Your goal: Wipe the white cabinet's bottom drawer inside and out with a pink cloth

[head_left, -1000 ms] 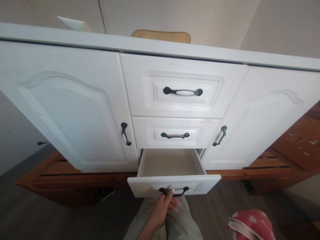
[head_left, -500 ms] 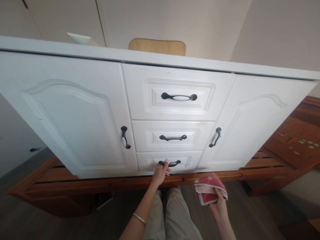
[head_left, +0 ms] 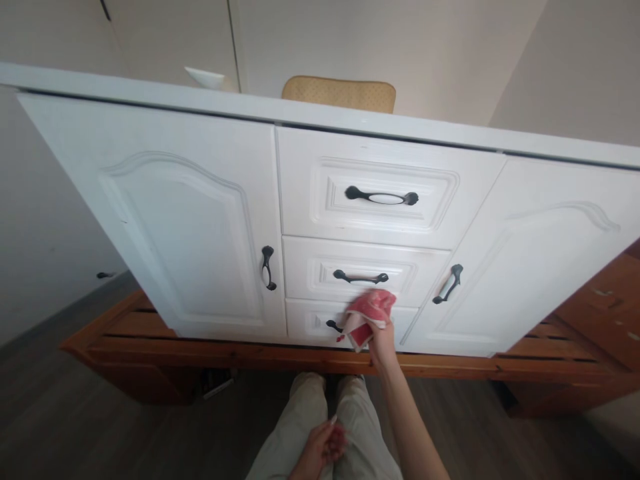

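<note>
My right hand (head_left: 383,343) grips a red-and-white cloth (head_left: 373,310), its folds bunched against the front of the bottom drawer (head_left: 313,317). The cloth covers the right part of that drawer's dark handle (head_left: 333,326); only the left end shows. Lower down, in front of my legs, my left hand (head_left: 323,447) is empty, its fingers loosely curled and apart. Above the cloth, the middle drawer (head_left: 300,267) carries a dark curved handle (head_left: 360,277). The top drawer (head_left: 300,180) has a black handle with a white inset (head_left: 383,197). All three drawers are closed.
Closed doors flank the drawers, left (head_left: 185,233) and right (head_left: 530,267), each with a dark handle. The white cabinet stands on a slatted wooden bench (head_left: 240,353). Behind its top (head_left: 200,107) shows a tan padded backrest (head_left: 340,93). A white pointed object (head_left: 205,78) stands there too.
My left hand has left the bottom drawer's handle and drawn back toward my legs. My right hand has brought the cloth up and left onto that drawer. The view has shifted slightly left.
</note>
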`<state>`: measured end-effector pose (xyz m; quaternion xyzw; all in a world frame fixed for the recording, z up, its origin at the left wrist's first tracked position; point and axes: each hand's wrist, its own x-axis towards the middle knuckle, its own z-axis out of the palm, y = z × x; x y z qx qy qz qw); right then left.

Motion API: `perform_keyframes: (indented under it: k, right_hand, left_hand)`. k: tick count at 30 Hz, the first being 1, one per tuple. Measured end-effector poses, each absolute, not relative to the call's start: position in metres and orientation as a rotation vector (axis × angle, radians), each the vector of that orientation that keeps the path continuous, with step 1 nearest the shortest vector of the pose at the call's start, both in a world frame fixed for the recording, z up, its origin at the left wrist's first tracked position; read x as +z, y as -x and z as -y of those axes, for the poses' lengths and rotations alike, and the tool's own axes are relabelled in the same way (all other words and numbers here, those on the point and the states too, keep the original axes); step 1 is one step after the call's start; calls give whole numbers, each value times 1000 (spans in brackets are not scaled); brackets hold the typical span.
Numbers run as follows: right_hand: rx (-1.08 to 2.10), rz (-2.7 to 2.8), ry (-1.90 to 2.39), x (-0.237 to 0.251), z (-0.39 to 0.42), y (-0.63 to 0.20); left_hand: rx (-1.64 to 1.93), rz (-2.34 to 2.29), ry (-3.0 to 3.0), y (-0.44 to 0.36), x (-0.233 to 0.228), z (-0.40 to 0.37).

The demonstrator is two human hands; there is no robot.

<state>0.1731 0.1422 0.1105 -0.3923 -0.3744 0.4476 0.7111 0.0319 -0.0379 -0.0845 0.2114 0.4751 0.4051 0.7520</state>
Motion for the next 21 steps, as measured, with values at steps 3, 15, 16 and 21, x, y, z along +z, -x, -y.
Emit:
perform_keyframes:
  k: [3, 15, 16, 21]
  right_hand:
    - [836, 1354, 911, 108, -145, -90]
    - [280, 2169, 1068, 9, -137, -24]
    - [256, 2195, 1084, 2, -137, -38]
    - [164, 2211, 1214, -21, -133, -144]
  left_hand:
    - [917, -1062, -400, -28, -90, 32]
    - [842, -1087, -596, -25, -118, 36]
    - [825, -1092, -609, -26, -121, 34]
    - [787, -1133, -669, -30, -133, 32]
